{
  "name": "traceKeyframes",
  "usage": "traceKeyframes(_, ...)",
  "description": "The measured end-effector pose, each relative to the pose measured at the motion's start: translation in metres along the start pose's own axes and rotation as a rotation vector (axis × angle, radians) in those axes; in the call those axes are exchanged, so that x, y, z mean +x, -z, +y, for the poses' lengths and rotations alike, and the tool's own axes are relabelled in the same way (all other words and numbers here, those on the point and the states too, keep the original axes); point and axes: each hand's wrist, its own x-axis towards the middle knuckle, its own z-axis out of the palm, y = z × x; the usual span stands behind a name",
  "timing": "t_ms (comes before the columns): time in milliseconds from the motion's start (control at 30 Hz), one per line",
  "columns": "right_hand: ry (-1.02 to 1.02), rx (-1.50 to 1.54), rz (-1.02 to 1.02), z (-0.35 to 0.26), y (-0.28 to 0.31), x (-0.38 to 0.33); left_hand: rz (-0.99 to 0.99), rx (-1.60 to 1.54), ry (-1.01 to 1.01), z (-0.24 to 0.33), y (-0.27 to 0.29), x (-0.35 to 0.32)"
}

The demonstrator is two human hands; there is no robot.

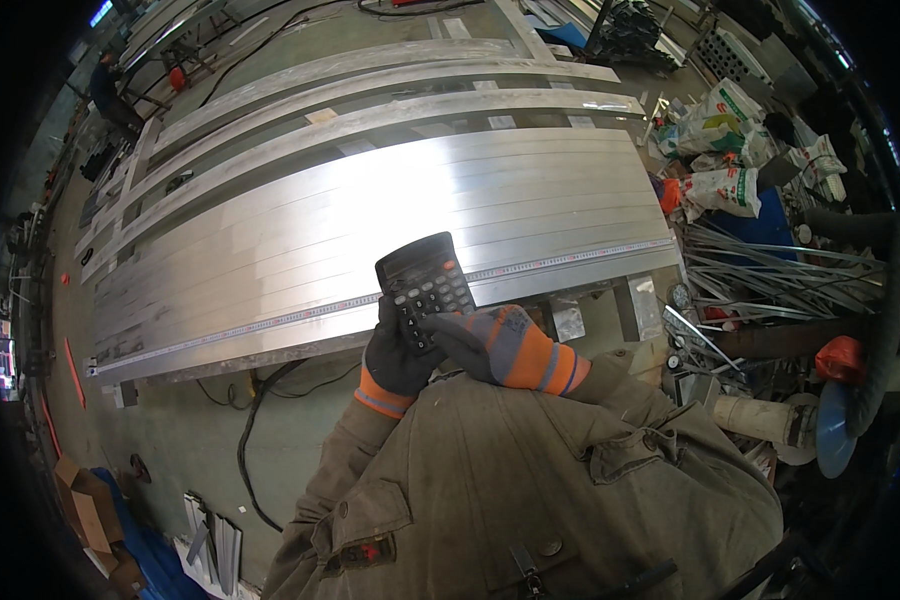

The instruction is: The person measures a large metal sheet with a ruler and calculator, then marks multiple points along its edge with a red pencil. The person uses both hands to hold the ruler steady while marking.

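Observation:
A dark calculator (428,285) with grey and black keys and one orange key is held up in front of my chest. My left hand (400,350), in a dark glove with an orange cuff, is closed around its lower left edge. Over the lower keys lies my right hand (490,345), gloved in dark, grey and orange, with a finger touching the keypad and the others curled in. Beyond the calculator, a tape measure (300,318) stretches lengthwise along the near side of several flat silver metal panels (300,240) laid side by side.
Long metal rails (390,120) run behind the panels on the same frame. On the right are white sacks (725,190), a heap of thin metal strips (730,275) and a blue disc (836,430). A black cable (253,430) trails over the floor. Another person (110,95) stands far left.

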Motion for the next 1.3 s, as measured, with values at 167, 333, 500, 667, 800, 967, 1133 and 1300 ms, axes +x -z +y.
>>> traceKeyframes(167,0.032,-0.024,0.055,-0.002,-0.003,0.003,0.060,-0.029,0.152,-0.008,0.003,0.000)
traceKeyframes(333,0.043,-0.038,0.043,-0.003,-0.006,0.002,0.000,-0.022,0.095,-0.008,0.002,-0.005)
traceKeyframes(500,-0.016,-0.068,-0.064,-0.005,-0.004,0.000,-0.023,-0.135,0.079,-0.004,0.000,-0.003)
traceKeyframes(667,-0.065,0.008,-0.068,-0.004,-0.011,0.005,-0.034,0.030,-0.076,0.006,-0.002,-0.006)
traceKeyframes(800,-0.066,0.044,0.094,-0.005,-0.009,0.000,-0.061,0.271,-0.131,0.011,0.001,-0.006)
traceKeyframes(967,-0.053,-0.001,0.156,-0.002,-0.008,0.001,-0.020,-0.552,0.158,0.007,0.003,-0.005)
traceKeyframes(1133,-0.213,-0.031,0.229,0.012,-0.006,0.001,0.078,-0.972,0.263,0.002,0.005,0.002)
traceKeyframes(1300,-0.207,-0.030,0.279,0.020,-0.010,-0.012,0.039,-0.962,0.235,0.002,0.004,0.000)
